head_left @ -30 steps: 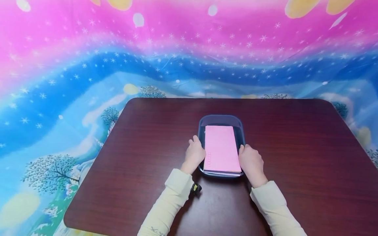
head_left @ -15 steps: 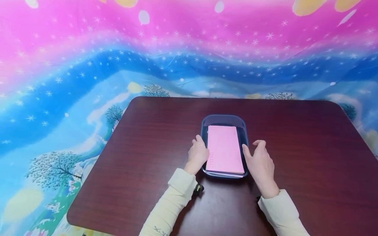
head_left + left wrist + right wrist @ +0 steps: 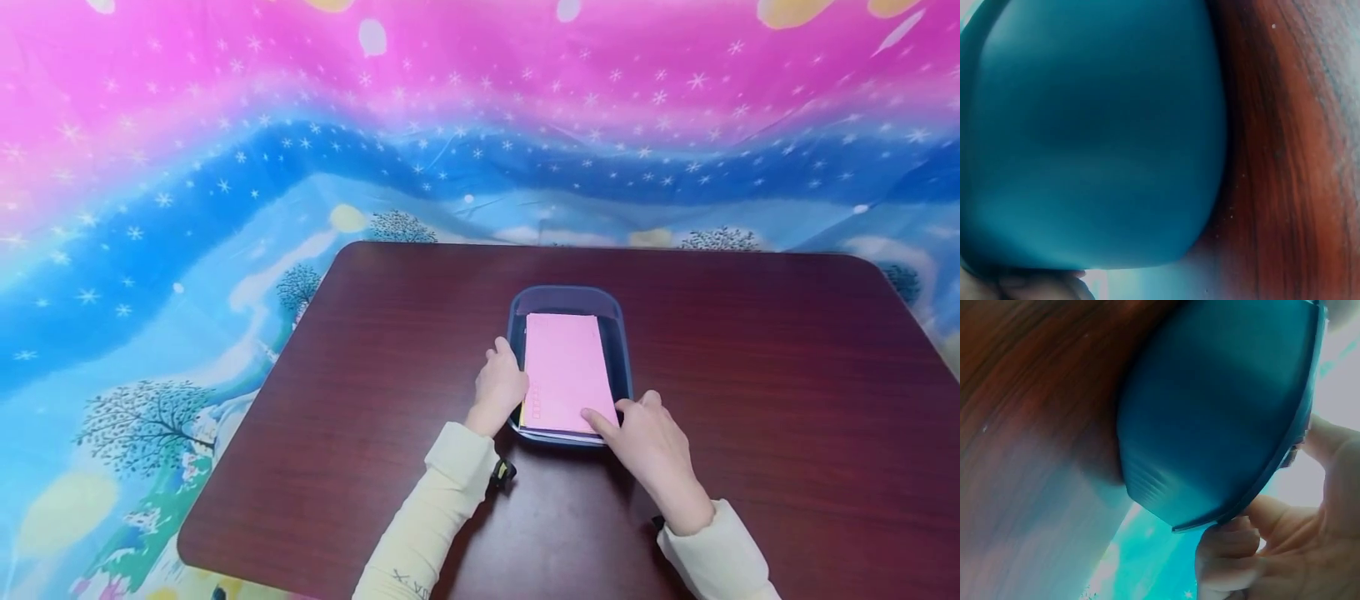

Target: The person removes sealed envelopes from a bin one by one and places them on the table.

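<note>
On the table, a dark blue plastic tray holds a stack of paper envelopes, a pink envelope on top. Edges of other envelopes show beneath it at the front and left. My left hand grips the tray's left rim; in the left wrist view its fingers show beneath the tray's rim. The right hand is at the near right corner, thumb lying over the pink envelope and index finger at its right edge. In the right wrist view, the other fingers curl outside the tray wall.
The dark red wooden table has rounded corners. A patterned pink and blue cloth hangs behind it. A small black and yellow device is at the left wrist.
My right hand let go of the tray's right rim, opened beside it, then came to the pink envelope's near right corner. The left hand stayed on the left rim.
</note>
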{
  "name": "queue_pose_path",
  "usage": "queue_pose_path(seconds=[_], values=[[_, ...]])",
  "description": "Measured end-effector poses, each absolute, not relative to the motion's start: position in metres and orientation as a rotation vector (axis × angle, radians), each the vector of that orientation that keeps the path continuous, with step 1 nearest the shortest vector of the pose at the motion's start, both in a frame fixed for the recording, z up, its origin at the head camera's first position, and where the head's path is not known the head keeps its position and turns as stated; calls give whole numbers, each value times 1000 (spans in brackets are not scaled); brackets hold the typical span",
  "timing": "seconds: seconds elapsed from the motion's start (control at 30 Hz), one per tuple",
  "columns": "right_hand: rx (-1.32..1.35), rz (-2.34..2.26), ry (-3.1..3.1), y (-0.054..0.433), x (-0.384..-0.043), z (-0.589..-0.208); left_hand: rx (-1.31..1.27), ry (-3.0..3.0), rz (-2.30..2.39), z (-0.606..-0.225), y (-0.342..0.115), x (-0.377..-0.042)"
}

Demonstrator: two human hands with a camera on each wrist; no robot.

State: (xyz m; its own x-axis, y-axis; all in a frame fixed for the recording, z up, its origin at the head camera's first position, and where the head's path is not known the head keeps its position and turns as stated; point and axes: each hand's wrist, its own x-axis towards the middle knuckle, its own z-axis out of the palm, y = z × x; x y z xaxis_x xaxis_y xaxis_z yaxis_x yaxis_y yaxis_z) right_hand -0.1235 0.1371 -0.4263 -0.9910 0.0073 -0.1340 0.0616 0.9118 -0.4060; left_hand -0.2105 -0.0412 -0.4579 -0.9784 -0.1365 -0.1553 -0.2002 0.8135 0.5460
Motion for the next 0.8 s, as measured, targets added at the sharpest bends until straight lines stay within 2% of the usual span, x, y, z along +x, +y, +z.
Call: queue_pose_path(seconds=[0.53, 0.8], values=[[161, -1176, 2914, 156, -120, -411, -246, 2875, 874, -459, -42, -208], [345, -1585, 2883, 192, -147, -407, -244, 2903, 872, -461, -40, -207]])
